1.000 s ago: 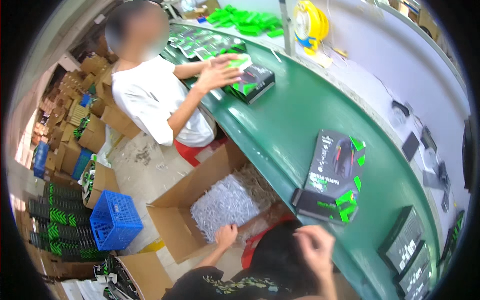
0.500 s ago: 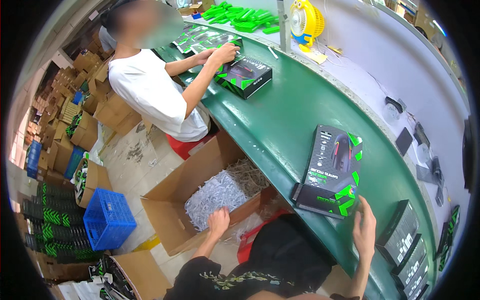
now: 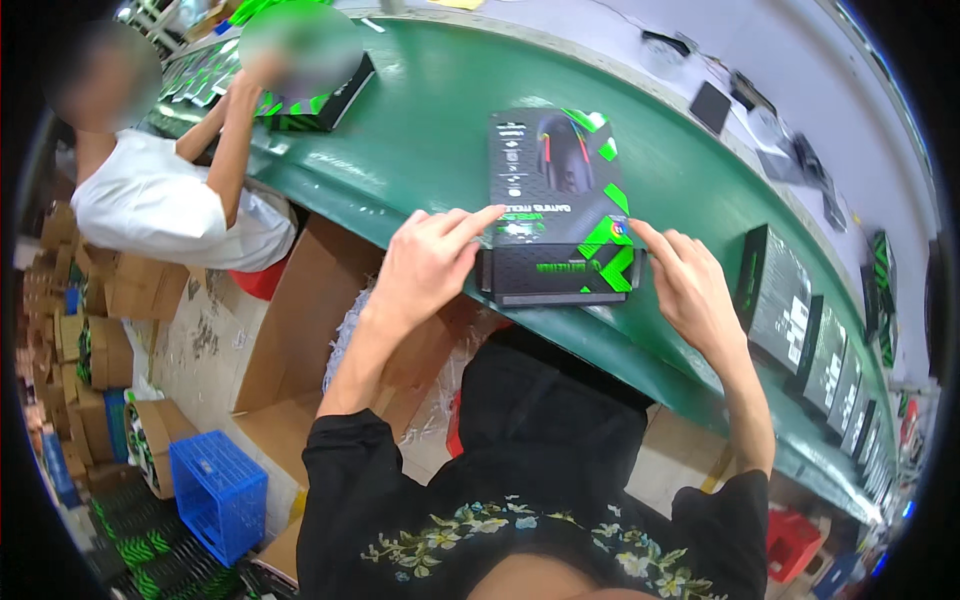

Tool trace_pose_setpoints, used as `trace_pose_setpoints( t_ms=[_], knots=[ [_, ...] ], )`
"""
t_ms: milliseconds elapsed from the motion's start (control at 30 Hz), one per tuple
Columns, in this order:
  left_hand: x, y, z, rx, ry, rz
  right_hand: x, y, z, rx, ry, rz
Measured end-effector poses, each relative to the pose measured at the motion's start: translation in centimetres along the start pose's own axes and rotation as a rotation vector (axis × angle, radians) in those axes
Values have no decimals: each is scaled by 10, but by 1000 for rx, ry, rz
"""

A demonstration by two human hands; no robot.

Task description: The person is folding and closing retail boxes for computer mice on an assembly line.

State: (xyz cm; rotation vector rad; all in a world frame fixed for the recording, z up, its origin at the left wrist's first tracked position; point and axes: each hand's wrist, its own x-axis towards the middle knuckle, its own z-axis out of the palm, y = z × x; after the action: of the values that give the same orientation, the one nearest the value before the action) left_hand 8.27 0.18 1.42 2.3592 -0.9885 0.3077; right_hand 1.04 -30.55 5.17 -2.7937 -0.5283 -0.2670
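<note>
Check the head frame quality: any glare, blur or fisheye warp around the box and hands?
Head view: strong fisheye, the green table edge bows into an arc and a black vignette rings the frame. Soft sheen on the table, slight glare on the black-and-green box top. Left hand and right hand are sharp, no motion smear. Far boxes at the right rim are squeezed and unreadable.

A flat black-and-green box (image 3: 558, 205) lies on the green tabletop (image 3: 440, 120); far left of it, a second such box (image 3: 320, 100); to its right, a row of upright black boxes (image 3: 800, 320); below-left, an open cardboard carton (image 3: 300, 330).
</note>
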Motion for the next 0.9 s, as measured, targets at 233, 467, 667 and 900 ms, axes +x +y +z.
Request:
trace_pose_setpoints(
  t_ms=[233, 467, 667, 900],
  knots=[
    [-10, 19, -4, 192, -104, 144, -16, 2, 2, -114, 3, -160],
    [-13, 25, 13, 202, -38, 245, -18, 11, 12, 206, -153, -106],
    [18, 6, -12, -366, -14, 146, 2, 27, -25, 876, -298, 244],
    [66, 26, -7, -1266, 277, -208, 48, 48, -15, 1224, 211, 183]
  ],
)
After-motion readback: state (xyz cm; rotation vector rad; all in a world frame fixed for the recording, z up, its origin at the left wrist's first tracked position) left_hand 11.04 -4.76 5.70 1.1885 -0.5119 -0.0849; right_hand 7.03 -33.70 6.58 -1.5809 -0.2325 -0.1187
